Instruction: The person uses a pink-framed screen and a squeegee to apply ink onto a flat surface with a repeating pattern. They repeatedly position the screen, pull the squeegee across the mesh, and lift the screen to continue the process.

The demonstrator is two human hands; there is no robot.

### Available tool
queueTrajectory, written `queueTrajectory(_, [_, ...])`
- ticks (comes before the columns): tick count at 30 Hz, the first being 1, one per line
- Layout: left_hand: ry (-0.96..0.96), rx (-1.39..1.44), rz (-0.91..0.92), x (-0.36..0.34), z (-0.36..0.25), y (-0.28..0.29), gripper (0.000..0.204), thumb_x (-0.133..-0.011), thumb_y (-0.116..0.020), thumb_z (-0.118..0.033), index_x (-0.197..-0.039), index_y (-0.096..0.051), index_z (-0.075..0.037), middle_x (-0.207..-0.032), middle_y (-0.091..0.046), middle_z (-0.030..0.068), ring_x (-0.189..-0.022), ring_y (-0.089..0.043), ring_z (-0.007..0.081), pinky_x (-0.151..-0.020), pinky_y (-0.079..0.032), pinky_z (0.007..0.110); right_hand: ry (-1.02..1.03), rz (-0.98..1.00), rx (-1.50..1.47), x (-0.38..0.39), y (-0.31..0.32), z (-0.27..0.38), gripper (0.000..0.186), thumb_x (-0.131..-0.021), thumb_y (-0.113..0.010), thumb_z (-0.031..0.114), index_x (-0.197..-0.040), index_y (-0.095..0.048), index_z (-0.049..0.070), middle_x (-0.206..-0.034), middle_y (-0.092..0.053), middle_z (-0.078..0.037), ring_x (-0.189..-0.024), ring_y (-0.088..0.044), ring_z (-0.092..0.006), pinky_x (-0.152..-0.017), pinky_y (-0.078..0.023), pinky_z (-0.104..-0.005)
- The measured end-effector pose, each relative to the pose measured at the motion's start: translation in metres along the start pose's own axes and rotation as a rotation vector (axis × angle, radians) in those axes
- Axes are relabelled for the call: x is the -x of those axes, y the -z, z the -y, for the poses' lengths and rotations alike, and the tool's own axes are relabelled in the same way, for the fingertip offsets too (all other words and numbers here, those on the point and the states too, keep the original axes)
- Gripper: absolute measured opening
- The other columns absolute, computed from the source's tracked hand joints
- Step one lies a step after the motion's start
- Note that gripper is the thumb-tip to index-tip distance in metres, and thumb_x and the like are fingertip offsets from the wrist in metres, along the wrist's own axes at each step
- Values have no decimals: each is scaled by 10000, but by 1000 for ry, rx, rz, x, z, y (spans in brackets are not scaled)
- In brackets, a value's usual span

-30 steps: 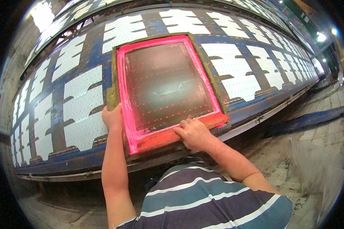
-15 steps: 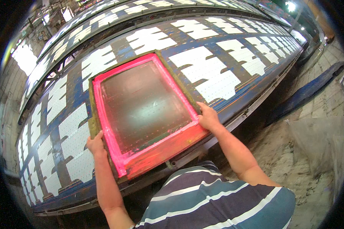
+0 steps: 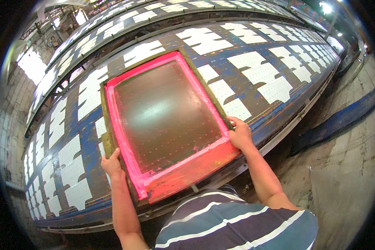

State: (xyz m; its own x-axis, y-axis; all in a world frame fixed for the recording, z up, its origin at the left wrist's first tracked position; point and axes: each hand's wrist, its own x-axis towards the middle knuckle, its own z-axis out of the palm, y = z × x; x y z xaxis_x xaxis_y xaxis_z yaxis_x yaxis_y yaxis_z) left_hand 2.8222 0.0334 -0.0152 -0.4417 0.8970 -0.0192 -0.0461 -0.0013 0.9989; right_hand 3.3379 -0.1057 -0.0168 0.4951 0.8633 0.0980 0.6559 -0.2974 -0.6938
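Observation:
Both of my hands hold a screen-printing frame [image 3: 164, 116] over the long table. Dark mesh fills its middle, bright pink ink lines the inner edges, and the near end is a broad reddish-orange strip. Closed around the left side, near the lower corner, is my left hand [image 3: 112, 164]. My right hand [image 3: 240, 132] grips the right side near the lower right corner. White dotted fabric pieces [image 3: 260, 77] lie in rows on the table, and the frame partly covers one at its right [image 3: 233, 107]. Whether the frame touches the table cannot be told.
The dark, blue-stained table [image 3: 98, 156] runs from lower left to far right, with a metal rail along its near edge. Another table with white pieces [image 3: 112, 31] stands behind it. A dark blue strip [image 3: 341, 121] lies on the concrete floor [image 3: 341, 179] at right.
My hands have carried the frame rightward along the table. It now overlaps the piece that lay uncovered at its right, and parts of a white piece show at its left. My view has shifted too.

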Motion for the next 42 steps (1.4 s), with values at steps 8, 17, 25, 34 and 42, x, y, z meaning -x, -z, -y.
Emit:
queueTrajectory(8, [108,32,-31,92,43,-143,361,-885,-870,52,-1224,-751,15,-1114,-806,90,-942,-763,203,-894,-609,352,-109,-7,110,-73,91,-113,640,-826,-713,-3,-1433,-764,190,-1166,-815,-176,-1137,-786,-346,-997,-612,-454])
queueTrajectory(17, [87,-56,-10,126,59,-192,327,-895,-871,34,-1200,-757,11,-1110,-796,77,-950,-748,194,-872,-597,350,-82,37,12,-99,119,-184,603,-849,-736,0,-1433,-747,151,-1306,-790,-190,-1206,-765,-355,-1050,-594,-454])
queueTrajectory(25, [58,-175,-65,129,60,-201,304,-884,-879,5,-1167,-770,-8,-1041,-812,64,-855,-741,175,-821,-609,352,391,83,283,-74,135,-148,496,-894,-830,112,-1379,-743,54,-1409,-715,-231,-1345,-655,-441,-1140,-530,-534])
queueTrajectory(34, [22,-262,-80,131,64,-202,342,-879,-916,-127,-1150,-771,25,-1050,-832,130,-936,-781,200,-865,-616,362,956,502,226,3,122,-60,452,-807,-816,61,-1258,-790,92,-1318,-753,-160,-1243,-718,-387,-1079,-578,-524])
queueTrajectory(42, [-90,-263,-137,130,69,-206,495,-958,-865,-215,-1347,-702,44,-1177,-804,185,-1063,-775,256,-951,-608,380,1017,539,403,-3,89,-13,429,-814,-736,22,-1228,-799,118,-1145,-786,-105,-1063,-761,-331,-937,-603,-482])
